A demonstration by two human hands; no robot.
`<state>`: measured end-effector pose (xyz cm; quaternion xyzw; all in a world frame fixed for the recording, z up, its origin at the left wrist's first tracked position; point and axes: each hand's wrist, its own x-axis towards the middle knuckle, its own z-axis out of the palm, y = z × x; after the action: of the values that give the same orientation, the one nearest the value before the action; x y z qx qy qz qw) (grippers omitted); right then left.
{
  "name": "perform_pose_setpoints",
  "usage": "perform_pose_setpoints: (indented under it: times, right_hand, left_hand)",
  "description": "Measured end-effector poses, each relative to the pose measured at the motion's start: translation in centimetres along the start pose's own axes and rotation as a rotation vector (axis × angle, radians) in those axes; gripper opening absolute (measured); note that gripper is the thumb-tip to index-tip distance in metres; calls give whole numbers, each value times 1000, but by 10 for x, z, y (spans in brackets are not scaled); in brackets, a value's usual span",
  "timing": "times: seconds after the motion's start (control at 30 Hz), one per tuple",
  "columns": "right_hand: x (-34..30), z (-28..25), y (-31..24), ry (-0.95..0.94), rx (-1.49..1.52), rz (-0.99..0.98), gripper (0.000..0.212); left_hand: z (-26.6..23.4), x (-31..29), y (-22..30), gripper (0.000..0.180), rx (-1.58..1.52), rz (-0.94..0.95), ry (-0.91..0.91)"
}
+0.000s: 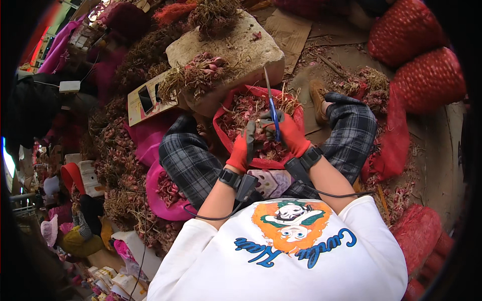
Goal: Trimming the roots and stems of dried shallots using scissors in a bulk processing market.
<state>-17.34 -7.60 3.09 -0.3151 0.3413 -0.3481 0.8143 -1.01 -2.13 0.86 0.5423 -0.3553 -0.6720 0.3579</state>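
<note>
Now, your gloved right hand [291,132] is gripping the scissors [273,109], its fingers wrapping the blue handle and the blades pointing away from you. Your gloved left hand [244,146] is facing it just beside, fingers bending inward; I can't tell whether they are pinching anything. Below both hands, small red onions [237,116] are lying in a red bag [267,164] between your legs. Beyond, onion bunches [213,66] are resting on a pale block [252,46].

Pale stone block [253,47] with red-bulb bunches [202,72] on top
</note>
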Motion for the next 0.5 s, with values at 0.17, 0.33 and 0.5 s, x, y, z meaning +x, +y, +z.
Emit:
perform_pose_setpoints:
  times: [0.17,0.33,0.5]
  right_hand:
    - [-16,-32,35,111,22,63,23]
    - [-29,-26,27,-46,35,44,28]
    - [-32,-11,26,-11,-535,-141,30]
  left_hand:
    - [16,-19,-6,44,-660,54,-229]
    - [-16,11,-50,39,-767,-61,-469]
    - [-28,38,-78,39,-1140,-305,-707]
